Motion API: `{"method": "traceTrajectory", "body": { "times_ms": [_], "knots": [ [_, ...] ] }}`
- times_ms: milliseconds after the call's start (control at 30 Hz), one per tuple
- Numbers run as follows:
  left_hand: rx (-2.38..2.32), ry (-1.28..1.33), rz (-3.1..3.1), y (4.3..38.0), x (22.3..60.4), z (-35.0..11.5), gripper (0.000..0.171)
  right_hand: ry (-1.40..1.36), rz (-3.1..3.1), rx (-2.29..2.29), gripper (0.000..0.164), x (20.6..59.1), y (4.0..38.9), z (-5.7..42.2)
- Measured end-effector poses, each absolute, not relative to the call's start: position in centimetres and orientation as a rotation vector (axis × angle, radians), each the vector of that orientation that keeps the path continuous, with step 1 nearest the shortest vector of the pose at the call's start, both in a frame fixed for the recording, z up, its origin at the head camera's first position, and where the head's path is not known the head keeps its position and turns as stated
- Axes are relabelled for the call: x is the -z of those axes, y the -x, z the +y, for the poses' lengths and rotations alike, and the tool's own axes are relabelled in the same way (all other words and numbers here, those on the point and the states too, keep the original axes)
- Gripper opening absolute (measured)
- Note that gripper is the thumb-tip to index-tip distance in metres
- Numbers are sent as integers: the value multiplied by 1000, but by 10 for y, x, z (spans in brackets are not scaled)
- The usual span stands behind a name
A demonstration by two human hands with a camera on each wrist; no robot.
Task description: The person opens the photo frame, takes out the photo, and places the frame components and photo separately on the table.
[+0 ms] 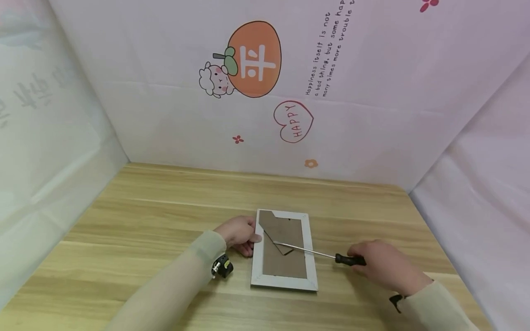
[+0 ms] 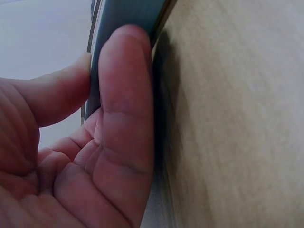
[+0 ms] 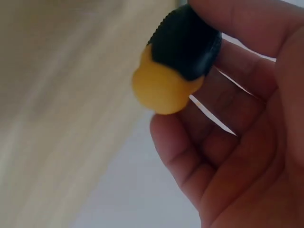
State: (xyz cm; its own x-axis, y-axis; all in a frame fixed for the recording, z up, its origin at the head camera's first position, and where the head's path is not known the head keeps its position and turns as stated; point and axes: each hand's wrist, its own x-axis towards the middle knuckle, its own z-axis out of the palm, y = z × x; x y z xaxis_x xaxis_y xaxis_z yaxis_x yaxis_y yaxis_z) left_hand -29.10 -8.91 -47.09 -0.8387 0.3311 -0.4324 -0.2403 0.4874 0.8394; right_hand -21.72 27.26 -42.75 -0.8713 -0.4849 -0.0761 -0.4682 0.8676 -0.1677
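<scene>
A white picture frame (image 1: pixel 285 282) lies on the table with its brown backing board (image 1: pixel 279 269) facing up. Dark slanted lines mark a flap-like outline on the board. My left hand (image 1: pixel 239 232) grips the frame's left edge; in the left wrist view, thumb and fingers (image 2: pixel 126 90) pinch its side (image 2: pixel 130 14). My right hand (image 1: pixel 387 264) holds a screwdriver (image 1: pixel 348 260) by its black handle, right of the frame. Its long metal shaft reaches left across the frame, the tip over the slanted outline. The right wrist view shows the handle's yellow end (image 3: pixel 164 88) between the fingers.
The wood-grain table (image 1: pixel 165 207) meets a white printed sheet (image 1: pixel 174 119) at the back. More white sheeting (image 1: pixel 492 197) hangs at the left and right sides. A small black device (image 1: pixel 223 265) is strapped at my left wrist.
</scene>
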Motion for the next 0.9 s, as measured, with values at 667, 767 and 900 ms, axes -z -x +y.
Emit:
{"method": "traceTrajectory", "body": {
  "times_ms": [667, 767, 900],
  "knots": [
    [-1356, -77, 2177, 290, 471, -87, 15, 393, 2952, 273, 21, 451, 198, 312],
    [-1355, -67, 2178, 290, 470, -88, 16, 332, 2972, 245, 21, 454, 196, 326],
    [-1354, -54, 2186, 290, 470, -88, 16, 297, 2996, 217, 22, 458, 193, 342]
  ]
}}
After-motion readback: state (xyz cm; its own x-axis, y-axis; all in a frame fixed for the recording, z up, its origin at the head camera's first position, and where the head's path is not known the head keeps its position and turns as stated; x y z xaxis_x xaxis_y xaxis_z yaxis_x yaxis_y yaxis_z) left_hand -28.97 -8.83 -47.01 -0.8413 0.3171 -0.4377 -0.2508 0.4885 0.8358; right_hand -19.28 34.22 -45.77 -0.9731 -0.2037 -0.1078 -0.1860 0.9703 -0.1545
